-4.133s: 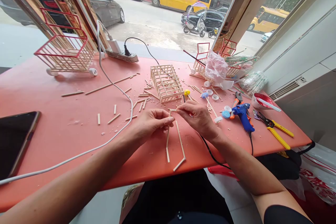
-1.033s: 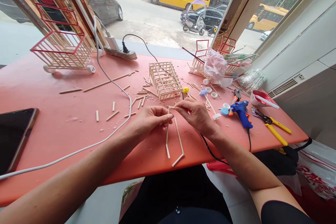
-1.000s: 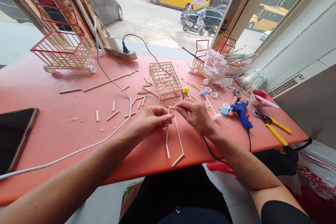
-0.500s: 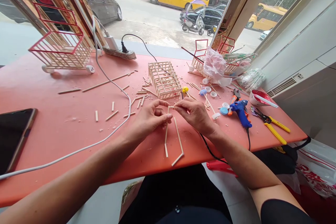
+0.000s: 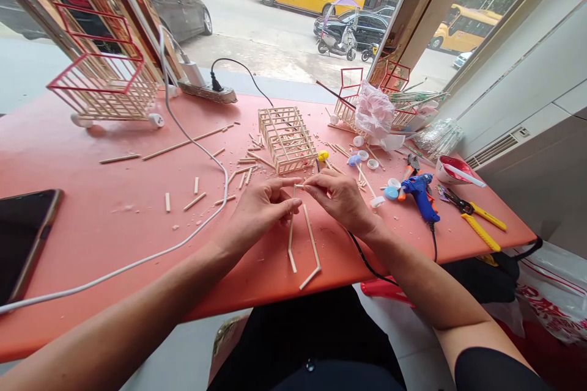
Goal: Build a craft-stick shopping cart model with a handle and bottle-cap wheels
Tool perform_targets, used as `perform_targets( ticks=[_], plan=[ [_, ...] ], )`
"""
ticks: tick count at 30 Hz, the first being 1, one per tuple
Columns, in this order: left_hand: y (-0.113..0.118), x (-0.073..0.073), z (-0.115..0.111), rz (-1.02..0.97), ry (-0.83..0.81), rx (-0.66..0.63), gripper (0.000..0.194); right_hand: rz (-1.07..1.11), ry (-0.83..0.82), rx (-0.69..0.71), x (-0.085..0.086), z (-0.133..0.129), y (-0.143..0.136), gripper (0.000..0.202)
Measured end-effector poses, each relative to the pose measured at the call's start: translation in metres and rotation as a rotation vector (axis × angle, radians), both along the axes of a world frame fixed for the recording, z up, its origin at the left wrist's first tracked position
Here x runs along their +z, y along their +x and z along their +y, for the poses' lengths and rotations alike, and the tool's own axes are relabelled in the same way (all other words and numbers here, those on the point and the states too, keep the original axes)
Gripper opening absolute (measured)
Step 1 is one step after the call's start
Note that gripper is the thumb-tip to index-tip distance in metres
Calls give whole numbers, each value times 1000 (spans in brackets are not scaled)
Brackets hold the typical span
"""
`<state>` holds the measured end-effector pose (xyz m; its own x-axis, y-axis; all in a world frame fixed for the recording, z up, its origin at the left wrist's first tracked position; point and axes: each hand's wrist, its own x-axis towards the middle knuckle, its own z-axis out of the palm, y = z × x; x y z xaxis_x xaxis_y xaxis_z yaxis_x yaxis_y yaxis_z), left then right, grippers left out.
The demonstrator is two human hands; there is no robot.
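Note:
Between the thumb and fingers of my left hand [image 5: 268,204] is the upper part of a bent wooden stick piece [image 5: 291,241], its lower end angled near the table. My right hand [image 5: 337,195] pinches a short stick [image 5: 299,186] that meets the top of that piece; my left index finger lies along it. Just right of the held piece, a second bent stick piece [image 5: 312,238] lies on the pink table. Beyond my hands sits a wooden stick basket [image 5: 288,139], with loose short sticks around it.
A red-rimmed stick cart [image 5: 105,88] stands back left, near a power strip [image 5: 208,93]. A white cable [image 5: 202,226] crosses the left side. At right are a blue glue gun [image 5: 420,195], yellow-handled pliers [image 5: 479,229] and a red-stained cup [image 5: 454,171]. A phone [image 5: 25,238] lies far left.
My left index finger has straightened along the short stick. The lower end of the held bent piece has shifted slightly right. My right hand has barely moved.

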<state>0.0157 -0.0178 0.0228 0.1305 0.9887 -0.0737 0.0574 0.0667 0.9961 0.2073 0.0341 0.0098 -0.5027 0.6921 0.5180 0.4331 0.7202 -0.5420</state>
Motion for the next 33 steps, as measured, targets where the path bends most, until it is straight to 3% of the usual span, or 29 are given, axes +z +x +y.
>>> perform_targets(
  ticks=[9, 33],
  plan=[
    [0, -8, 1, -8, 38, 14, 42, -27, -9, -21, 0, 0, -1, 13],
    [0, -6, 0, 12, 81, 2, 36, -22, -12, -13, -2, 2, 1, 14]
  ],
)
